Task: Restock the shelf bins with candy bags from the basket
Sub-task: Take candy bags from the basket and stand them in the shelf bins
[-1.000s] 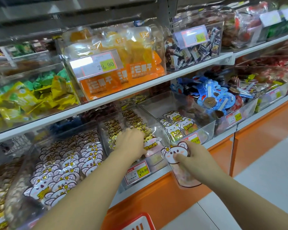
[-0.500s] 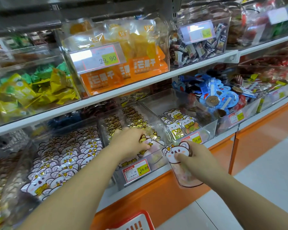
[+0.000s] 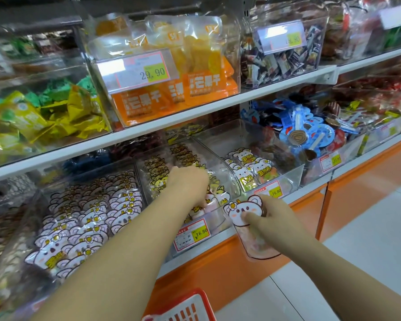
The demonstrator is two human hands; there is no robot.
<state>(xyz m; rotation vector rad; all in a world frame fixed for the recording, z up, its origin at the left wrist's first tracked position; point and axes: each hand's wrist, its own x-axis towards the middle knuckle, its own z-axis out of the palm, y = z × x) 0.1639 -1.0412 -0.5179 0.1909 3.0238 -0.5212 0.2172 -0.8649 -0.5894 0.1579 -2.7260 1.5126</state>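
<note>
Basket (image 3: 183,306) — red rim below the bin, nearest the camera. Contents not visible.

Right hand (image 3: 273,218) is just right of the bin's front corner, outside it. Its grip is pinching a bag (image 3: 242,210) by the bear-shaped top, thumb on the face. The pouch hangs free in front of the shelf (image 3: 313,191) edge.

Left hand (image 3: 188,184) is inside the bin (image 3: 218,220), the one with the 16.80 tag (image 3: 191,234). The fingers are buried among the front packs, so I cannot tell whether that grip is spread or closed on anything.

Judgement: the left hand is making room. To do this well, press the front row back and upright and open a slot behind the front wall. Then lift the bag over the wall top-up, face forward, and slide it in without creasing.

Check the print first — the bear looks closer to the bear packs (image 3: 83,218) left of the bin than to the yellow packs (image 3: 158,172) at its back.
</note>
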